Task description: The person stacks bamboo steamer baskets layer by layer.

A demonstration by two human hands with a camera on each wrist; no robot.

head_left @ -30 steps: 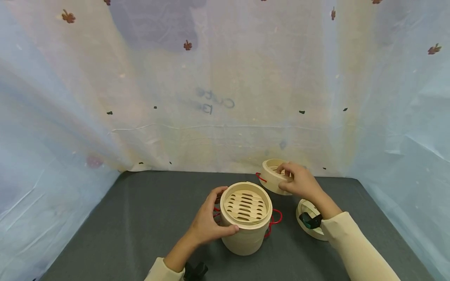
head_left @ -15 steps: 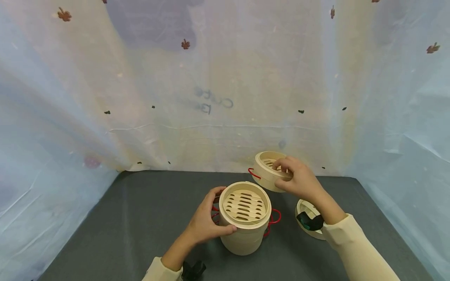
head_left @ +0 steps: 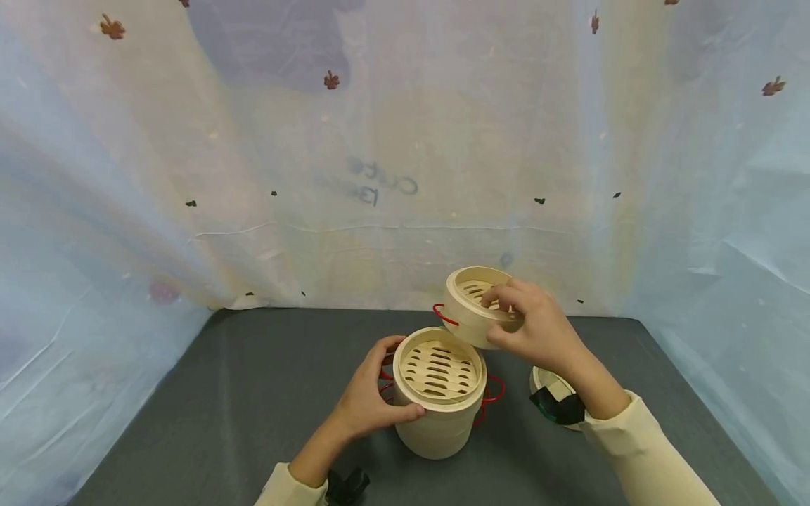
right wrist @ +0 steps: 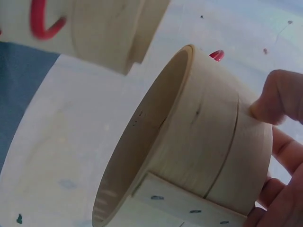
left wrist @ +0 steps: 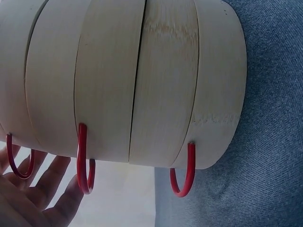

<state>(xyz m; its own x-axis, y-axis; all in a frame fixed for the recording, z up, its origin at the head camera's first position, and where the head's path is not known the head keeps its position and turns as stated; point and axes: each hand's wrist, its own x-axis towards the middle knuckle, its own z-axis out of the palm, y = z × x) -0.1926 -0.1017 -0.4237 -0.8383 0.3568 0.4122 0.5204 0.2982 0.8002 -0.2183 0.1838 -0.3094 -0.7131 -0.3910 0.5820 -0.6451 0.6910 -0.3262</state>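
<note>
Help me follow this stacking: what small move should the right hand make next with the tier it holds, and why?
Probably carry it a little left and level it: the right hand holds the steamer tier tilted, off-centre above the stack that the left hand steadies.

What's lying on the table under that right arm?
A round bamboo lid lies flat on the grey table, beside the steamer stack. The right wrist and its dark strap cover most of it, so its top stays hidden.
</note>
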